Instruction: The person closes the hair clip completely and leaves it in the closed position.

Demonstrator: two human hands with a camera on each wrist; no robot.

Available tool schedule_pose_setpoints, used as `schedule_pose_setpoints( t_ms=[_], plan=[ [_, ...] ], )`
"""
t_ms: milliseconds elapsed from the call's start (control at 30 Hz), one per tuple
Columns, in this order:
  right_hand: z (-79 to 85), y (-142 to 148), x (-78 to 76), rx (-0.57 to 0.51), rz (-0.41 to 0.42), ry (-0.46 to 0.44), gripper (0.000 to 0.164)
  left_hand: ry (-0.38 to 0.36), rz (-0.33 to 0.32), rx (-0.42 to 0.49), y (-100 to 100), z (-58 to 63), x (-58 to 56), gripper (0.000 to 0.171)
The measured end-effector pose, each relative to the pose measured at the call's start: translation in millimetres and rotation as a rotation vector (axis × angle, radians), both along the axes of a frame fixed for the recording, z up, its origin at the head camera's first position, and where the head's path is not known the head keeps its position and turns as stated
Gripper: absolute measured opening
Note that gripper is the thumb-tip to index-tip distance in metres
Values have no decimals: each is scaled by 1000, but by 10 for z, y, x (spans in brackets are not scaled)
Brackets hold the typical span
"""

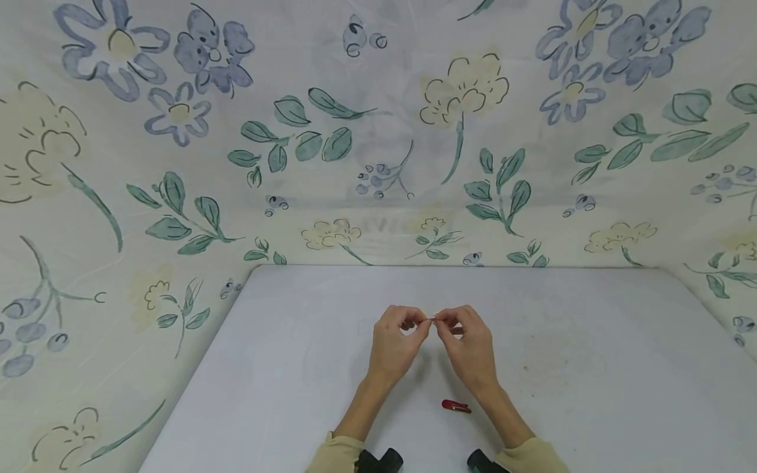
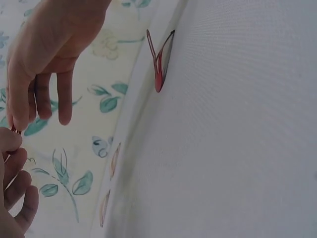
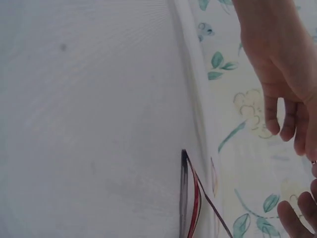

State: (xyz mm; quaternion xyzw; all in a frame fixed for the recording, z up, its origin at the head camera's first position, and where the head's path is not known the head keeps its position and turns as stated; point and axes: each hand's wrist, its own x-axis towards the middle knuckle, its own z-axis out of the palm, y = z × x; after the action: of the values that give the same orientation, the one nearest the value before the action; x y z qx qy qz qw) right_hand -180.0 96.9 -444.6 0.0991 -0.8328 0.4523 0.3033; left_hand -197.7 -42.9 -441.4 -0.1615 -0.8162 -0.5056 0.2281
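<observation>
Both hands are raised over the middle of the white table, fingertips nearly meeting. My left hand [image 1: 395, 345] pinches one end of a small red hair clip [image 2: 16, 131] between thumb and index finger. At its other end, my right hand [image 1: 470, 345] pinches it the same way. Most of this clip is hidden by the fingertips. A second red snap hair clip [image 1: 456, 406] lies on the table below the hands, nearer the right forearm. Both wrist views show that lying clip [image 2: 158, 74] with its parts sprung apart.
The white table [image 1: 284, 368] spreads around the hands. Behind it and along its left and right sides hangs a flower-printed cloth [image 1: 390, 217]. Black devices [image 1: 381, 461] show by the sleeves at the bottom edge. Small specks [image 1: 526, 368] dot the table to the right.
</observation>
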Motion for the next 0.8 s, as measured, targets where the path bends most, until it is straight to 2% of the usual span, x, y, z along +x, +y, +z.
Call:
schedule_pose_setpoints(
  t_ms=[233,467,800],
  plan=[
    [4,8,-2,7,13,-45,15,-84,-71,53,-33,9,-2,5],
    [-6,32,-17,3,30,-41,14,-111,-120,108,-49,10,-7,5],
    [-20,48,-32,-30,82,-41,15,-179,-169,108,-115,30,-17,6]
  ],
)
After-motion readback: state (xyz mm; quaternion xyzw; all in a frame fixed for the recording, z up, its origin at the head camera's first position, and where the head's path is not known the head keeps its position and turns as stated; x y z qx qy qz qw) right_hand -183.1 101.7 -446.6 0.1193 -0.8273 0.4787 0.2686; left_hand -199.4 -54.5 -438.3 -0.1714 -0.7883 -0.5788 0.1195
